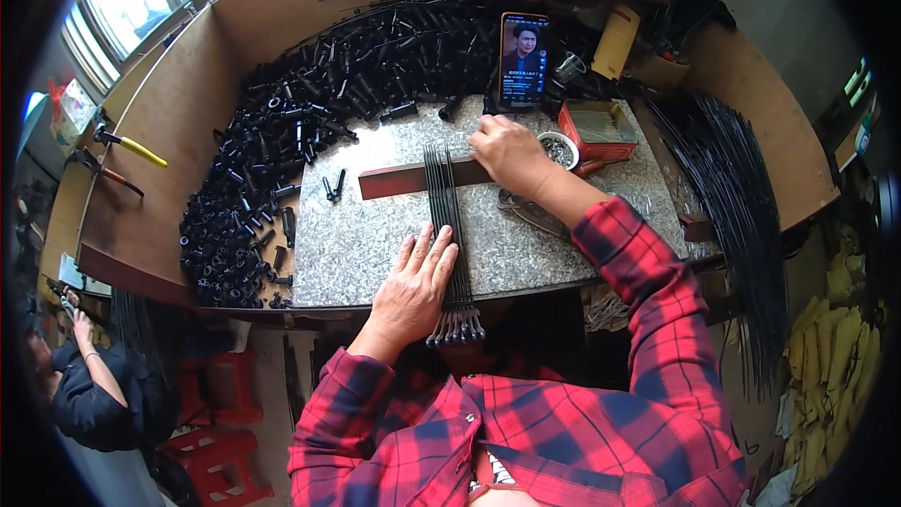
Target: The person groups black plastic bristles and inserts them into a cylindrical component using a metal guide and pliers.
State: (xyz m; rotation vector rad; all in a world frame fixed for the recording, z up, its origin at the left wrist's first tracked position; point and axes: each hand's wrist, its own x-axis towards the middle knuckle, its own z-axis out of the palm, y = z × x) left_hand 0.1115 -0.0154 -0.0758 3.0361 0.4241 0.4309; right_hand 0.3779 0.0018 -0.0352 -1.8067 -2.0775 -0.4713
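A row of thin black rods or cables [460, 268] lies across the stone slab [375, 263], its metal-tipped ends hanging over the front edge. My left hand [413, 286] rests flat with fingers stretched, their tips at the row's left side. Under the upper part of the row runs a dark reddish-brown bar [392, 181]. My right hand [514, 155] is above the bar's right end, its fingers curled together; what they hold, if anything, is hidden. Just right of it stands a white bowl [560, 147] of small metal pieces. Pliers-like metal tools [530, 211] lie below my right wrist.
Black tubular parts [375, 56] are heaped behind and left of the slab. A lit phone [524, 61] stands at the back beside a red box [597, 131]. Long black rods [727, 188] hang over the right edge. At far left, another person [103, 385] sits near red stools [218, 455].
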